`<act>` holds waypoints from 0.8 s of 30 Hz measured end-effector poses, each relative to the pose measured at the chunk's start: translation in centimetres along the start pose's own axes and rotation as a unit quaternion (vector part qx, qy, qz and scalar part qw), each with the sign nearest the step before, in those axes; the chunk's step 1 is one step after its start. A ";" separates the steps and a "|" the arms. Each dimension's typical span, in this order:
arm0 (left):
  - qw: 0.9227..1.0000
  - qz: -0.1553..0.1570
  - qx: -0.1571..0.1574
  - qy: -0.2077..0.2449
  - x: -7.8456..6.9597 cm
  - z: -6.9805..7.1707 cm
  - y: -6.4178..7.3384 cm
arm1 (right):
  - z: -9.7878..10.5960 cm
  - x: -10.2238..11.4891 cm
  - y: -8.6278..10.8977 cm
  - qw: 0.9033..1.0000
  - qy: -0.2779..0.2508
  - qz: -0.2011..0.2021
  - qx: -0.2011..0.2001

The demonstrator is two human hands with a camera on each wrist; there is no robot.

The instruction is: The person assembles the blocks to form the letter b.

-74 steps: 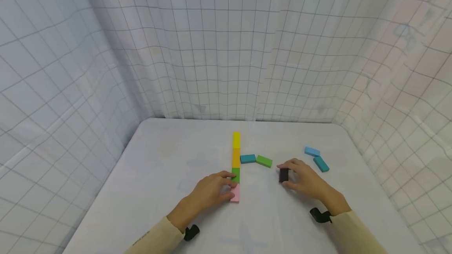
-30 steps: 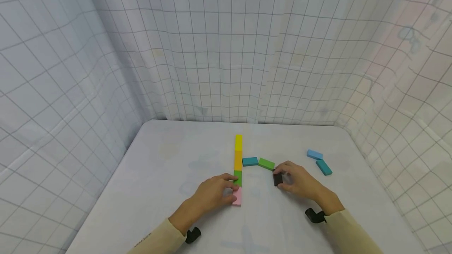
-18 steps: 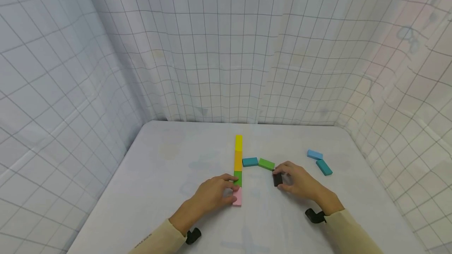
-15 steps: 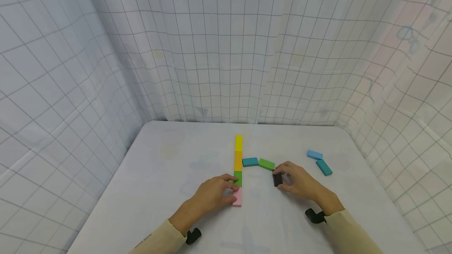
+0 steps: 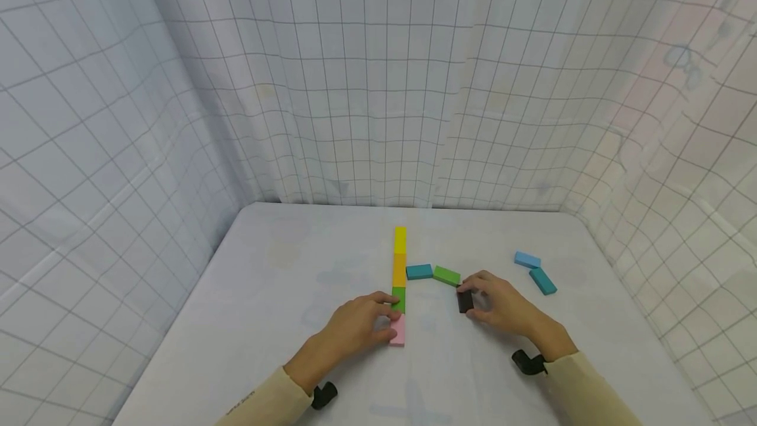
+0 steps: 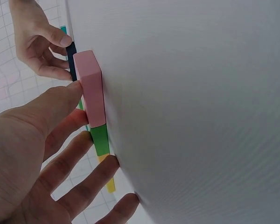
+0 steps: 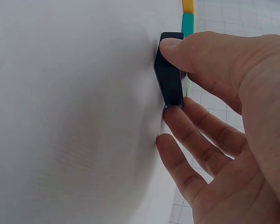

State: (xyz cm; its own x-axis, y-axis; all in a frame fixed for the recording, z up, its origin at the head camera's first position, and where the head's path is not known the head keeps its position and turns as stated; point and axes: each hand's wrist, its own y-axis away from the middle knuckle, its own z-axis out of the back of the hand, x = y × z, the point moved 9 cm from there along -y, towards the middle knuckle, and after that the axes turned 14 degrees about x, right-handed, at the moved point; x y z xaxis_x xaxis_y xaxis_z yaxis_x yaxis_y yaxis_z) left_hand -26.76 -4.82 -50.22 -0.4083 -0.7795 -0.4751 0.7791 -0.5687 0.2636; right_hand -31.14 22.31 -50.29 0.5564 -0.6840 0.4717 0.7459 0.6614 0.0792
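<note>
A straight column of blocks runs away from me in the head view: a pink block nearest, then a green block, an orange block and a yellow block. My left hand lies along its near end, thumb on the pink block and other fingertips touching the pink and green blocks. My right hand pinches a black block by its two ends, thumb at the near end. The black block's far end meets or nearly meets the corner of a second green block.
A teal block bridges the orange block and the second green block. Farther right on the white table lie a light blue block and another teal block. White grid-patterned curtains enclose the table's back and sides.
Since the earliest frame, my right hand has brought the black block leftward to the second green block's corner and tilted it slightly. Over the last second both hands stay still.
</note>
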 end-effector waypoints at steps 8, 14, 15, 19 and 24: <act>1.000 -0.001 -0.002 -0.001 0.2 -0.1 -0.1 | 0.3 -0.2 0.2 1.000 0.000 -0.006 -0.007; 1.000 0.004 0.003 0.010 0.3 -0.2 0.0 | 0.8 -0.7 0.6 1.000 -0.003 -0.014 -0.023; 1.000 0.005 0.003 0.011 0.3 -0.2 0.0 | 0.9 -0.9 0.7 0.999 -0.005 -0.020 -0.025; 1.000 0.010 0.004 0.012 0.3 -0.1 0.0 | 1.3 -1.8 1.0 0.998 -0.021 -0.049 -0.032; 1.000 0.009 0.002 0.010 0.3 -0.1 0.0 | 2.0 -2.6 1.3 0.997 -0.030 -0.061 -0.048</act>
State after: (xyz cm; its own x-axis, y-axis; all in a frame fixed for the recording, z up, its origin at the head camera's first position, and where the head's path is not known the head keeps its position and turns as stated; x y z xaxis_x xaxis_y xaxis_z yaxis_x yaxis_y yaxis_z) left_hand -26.86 -4.98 -50.44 -0.3847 -0.7838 -0.4876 0.7837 -0.5564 0.2761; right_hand -32.34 25.59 -49.69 0.4386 -0.7365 0.5149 0.8398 0.5399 0.0570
